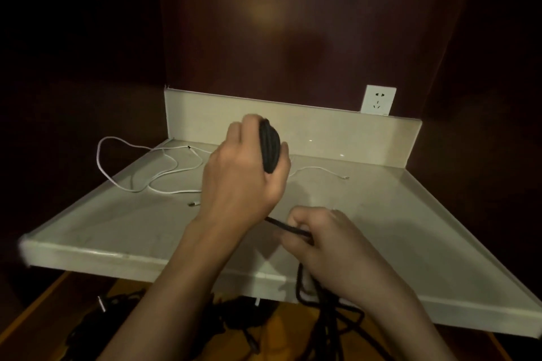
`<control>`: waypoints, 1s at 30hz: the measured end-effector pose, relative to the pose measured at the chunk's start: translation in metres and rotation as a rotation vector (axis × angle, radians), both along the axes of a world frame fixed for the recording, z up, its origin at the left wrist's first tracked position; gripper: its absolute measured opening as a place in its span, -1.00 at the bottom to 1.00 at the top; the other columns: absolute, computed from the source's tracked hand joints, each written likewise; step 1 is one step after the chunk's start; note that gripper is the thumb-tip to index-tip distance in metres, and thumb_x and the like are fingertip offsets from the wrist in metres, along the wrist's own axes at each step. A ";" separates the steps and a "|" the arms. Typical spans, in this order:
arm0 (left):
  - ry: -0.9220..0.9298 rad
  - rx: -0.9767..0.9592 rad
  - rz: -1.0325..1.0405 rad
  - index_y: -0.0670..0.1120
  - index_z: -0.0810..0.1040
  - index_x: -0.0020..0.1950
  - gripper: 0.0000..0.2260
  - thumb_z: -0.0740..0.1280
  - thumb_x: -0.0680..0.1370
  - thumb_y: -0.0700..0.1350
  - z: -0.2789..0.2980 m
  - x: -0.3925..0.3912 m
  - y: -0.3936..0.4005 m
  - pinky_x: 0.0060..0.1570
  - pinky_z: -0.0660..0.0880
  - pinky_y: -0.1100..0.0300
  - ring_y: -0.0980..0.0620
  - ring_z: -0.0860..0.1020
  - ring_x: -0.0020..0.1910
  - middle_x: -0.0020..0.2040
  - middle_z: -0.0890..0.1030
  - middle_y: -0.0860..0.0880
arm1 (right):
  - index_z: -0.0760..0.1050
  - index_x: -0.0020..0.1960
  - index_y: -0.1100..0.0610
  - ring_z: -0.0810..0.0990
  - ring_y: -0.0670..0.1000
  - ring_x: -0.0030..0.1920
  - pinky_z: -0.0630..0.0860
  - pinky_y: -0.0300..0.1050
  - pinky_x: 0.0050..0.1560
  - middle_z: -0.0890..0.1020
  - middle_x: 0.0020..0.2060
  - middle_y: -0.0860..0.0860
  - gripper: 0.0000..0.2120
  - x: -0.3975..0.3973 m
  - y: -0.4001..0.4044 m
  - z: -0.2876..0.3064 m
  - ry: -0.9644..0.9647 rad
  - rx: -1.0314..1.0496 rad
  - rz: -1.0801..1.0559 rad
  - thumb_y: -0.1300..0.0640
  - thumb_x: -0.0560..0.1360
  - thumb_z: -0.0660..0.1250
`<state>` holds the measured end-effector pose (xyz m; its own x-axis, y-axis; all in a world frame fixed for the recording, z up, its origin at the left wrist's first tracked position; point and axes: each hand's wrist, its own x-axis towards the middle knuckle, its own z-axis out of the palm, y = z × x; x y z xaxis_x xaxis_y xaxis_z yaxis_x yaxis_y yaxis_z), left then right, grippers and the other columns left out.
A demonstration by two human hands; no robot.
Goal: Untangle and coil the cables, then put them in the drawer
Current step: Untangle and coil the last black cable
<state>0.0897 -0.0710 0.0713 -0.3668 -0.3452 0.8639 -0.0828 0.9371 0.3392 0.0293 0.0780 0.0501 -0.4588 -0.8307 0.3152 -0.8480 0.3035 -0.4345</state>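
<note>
Coil (269, 149) of black cable raised over the surface (381, 214), left hand (243, 173) fingers wrapped round it to keep loops together. Right hand (319, 240) pinches the tail, feeding slack. White cable (140, 179) lies loose behind; drawer probably below, dim.

Loose cable (152, 167): lying on the counter (410, 228), spreading from its back left corner toward the middle.
Coil (269, 149): sitting in the left hand (243, 173), above the counter's middle.
Right hand (325, 243): holding a strand (289, 227) near the front edge.
Socket (378, 99): standing behind the back edge, toward the right.
Tangle (328, 316): hanging over the front edge.
</note>
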 end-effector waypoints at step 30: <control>-1.097 0.157 -0.509 0.13 0.42 -0.09 -0.75 0.36 0.37 0.22 -0.004 0.008 -0.025 -0.06 0.56 0.04 0.00 0.58 -0.11 -0.17 0.57 0.06 | 0.46 -0.13 0.03 0.54 0.05 -0.24 0.43 -0.02 -0.27 0.58 -0.24 -0.01 -0.72 -0.064 -0.029 0.069 0.607 0.539 0.342 -0.17 0.50 0.38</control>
